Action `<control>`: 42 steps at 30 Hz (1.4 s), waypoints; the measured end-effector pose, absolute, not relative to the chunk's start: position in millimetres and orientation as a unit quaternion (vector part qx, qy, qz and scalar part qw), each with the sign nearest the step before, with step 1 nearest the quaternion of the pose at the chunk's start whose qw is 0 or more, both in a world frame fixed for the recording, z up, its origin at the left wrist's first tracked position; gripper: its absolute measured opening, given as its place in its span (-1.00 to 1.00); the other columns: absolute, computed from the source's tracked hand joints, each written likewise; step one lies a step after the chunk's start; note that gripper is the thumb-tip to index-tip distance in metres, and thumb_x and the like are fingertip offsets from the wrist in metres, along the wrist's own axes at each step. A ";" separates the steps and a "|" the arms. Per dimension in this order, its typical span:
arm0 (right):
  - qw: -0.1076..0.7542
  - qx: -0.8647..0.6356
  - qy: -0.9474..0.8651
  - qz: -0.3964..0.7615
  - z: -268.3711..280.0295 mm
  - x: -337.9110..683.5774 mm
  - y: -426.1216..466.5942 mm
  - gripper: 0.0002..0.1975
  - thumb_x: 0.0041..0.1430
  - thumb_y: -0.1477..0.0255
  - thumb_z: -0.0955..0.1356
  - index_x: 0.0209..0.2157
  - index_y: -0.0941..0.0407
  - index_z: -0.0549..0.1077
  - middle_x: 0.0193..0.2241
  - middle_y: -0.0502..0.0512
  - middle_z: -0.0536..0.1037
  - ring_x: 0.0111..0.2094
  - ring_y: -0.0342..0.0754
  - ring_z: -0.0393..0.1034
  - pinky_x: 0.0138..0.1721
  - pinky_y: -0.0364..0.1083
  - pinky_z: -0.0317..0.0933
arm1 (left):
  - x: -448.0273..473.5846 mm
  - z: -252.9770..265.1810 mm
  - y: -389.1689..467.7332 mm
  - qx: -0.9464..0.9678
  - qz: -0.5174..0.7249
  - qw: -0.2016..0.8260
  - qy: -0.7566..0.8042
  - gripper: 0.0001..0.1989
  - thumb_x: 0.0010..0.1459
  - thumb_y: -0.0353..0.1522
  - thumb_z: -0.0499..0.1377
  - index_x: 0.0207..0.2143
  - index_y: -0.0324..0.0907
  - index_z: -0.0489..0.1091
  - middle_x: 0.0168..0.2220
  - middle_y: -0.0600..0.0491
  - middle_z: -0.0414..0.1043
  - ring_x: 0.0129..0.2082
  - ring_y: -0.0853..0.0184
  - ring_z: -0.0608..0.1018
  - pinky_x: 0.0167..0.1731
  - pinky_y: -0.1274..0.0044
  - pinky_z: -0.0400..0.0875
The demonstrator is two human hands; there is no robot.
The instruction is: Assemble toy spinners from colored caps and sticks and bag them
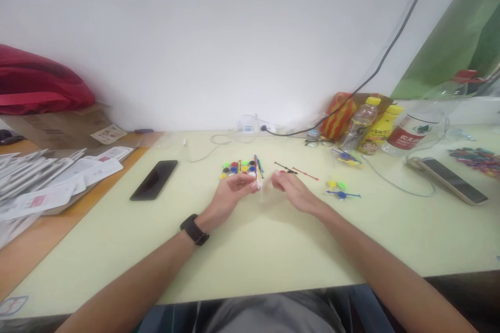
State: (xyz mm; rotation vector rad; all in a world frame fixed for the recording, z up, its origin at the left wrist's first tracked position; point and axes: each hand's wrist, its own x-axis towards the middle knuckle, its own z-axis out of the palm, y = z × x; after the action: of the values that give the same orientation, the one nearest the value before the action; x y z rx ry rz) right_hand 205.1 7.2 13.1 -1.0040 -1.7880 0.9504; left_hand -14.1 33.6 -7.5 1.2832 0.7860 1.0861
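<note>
Above the middle of the pale table (pixel 234 265), my left hand (pixel 230 195) is closed, pinching a thin white piece (pixel 258 179) at its fingertips; its exact kind is too blurred to tell. Facing it just to the right, my right hand (pixel 295 191) has its fingers curled together, and whatever they hold is hidden. Behind my left hand lies a group of small coloured round pieces (pixel 233 165) with slim upright strips. Beyond my right hand are a black arrow-shaped spinner (pixel 284 167) and a red one (pixel 307 173). To the right sits a blue arrow spinner (pixel 342 195) beside yellow and green pieces.
A black phone (pixel 154 180) lies at left, near stacked white packets (pixel 58 182) and a cardboard box (pixel 58 127). Bottles (pixel 410 132) stand at back right. Another phone (pixel 453 180) and a coloured pile (pixel 474 161) lie at far right. A cable (pixel 375 73) hangs along the wall.
</note>
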 end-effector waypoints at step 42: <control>0.479 -0.339 -0.666 0.461 15.1 200.1 10.4 -0.66 0.21 0.14 0.46 -0.31 0.08 0.35 -0.46 -0.08 0.36 -0.48 -0.17 0.21 -0.42 -0.14 0.12 | -12.1 -7.7 30.1 0.558 0.452 0.612 0.330 -0.74 0.07 -0.30 0.45 -0.20 -0.18 0.57 -0.12 -0.01 0.58 -0.16 0.27 0.61 -0.01 0.34 0.55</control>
State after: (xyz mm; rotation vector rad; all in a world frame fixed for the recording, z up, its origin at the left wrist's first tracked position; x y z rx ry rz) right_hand 200.1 10.4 15.1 -0.8267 -1.6244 1.1246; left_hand -12.1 30.1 -7.7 1.2881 0.7614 1.0429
